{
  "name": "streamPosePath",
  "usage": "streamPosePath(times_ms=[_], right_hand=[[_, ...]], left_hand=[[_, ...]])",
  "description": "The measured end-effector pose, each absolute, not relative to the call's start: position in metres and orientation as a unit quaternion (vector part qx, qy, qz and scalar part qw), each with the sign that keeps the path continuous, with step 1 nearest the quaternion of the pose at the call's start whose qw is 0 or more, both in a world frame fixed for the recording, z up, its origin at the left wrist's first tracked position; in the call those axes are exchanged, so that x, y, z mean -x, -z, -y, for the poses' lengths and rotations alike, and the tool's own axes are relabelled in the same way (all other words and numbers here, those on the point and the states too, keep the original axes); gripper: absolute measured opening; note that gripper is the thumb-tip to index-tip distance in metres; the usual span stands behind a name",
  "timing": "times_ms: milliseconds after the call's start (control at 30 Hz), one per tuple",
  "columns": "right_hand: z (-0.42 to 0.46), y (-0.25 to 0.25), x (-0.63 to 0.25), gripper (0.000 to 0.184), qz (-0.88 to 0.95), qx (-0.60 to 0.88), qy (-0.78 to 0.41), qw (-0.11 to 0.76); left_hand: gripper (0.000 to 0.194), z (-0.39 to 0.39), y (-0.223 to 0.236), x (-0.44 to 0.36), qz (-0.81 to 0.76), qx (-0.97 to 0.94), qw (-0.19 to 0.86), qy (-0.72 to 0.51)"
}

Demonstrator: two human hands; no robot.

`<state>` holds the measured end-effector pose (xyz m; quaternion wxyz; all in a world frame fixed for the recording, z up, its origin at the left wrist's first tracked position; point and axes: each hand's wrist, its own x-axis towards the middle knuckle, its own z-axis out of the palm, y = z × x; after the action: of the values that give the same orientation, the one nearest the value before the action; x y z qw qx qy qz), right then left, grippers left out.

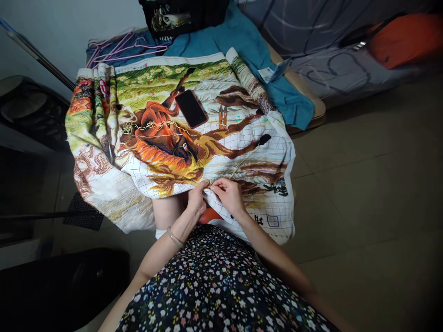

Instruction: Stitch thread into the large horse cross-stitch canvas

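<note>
I have the embroidered cloth (pixel 212 146) spread over the lap (pixel 168 213), and my left hand (pixel 197 199) grips its near edge, seemingly to steady it, while my right hand (pixel 229 196) pinches the same edge just beside; what else those fingertips hold I cannot tell. On the cloth's middle lie a phone (pixel 191 109) and orange-handled snippers (pixel 222 118), probably for easy reach; yellow thread (pixel 127 129) trails loose over its left half. Pink hangers (pixel 122 50) rest beyond its far left edge.

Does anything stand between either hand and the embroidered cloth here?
Nothing visible does. The left hand grips the embroidered cloth at its near edge, and the right hand is at the same spot. The dark phone and orange-handled snips lie farther up the cloth, away from both hands.
</note>
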<state>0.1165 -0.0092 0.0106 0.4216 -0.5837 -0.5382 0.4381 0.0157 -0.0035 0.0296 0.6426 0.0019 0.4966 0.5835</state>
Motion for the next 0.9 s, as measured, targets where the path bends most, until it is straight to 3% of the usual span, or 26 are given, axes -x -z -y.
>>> streamPosePath(times_ms=[900], right_hand=[[0.012,-0.009,-0.103,0.017,0.492,0.599,-0.421,0.472]], left_hand=[[0.014,0.000,-0.032,-0.018,-0.509,0.006,0.630,-0.586]])
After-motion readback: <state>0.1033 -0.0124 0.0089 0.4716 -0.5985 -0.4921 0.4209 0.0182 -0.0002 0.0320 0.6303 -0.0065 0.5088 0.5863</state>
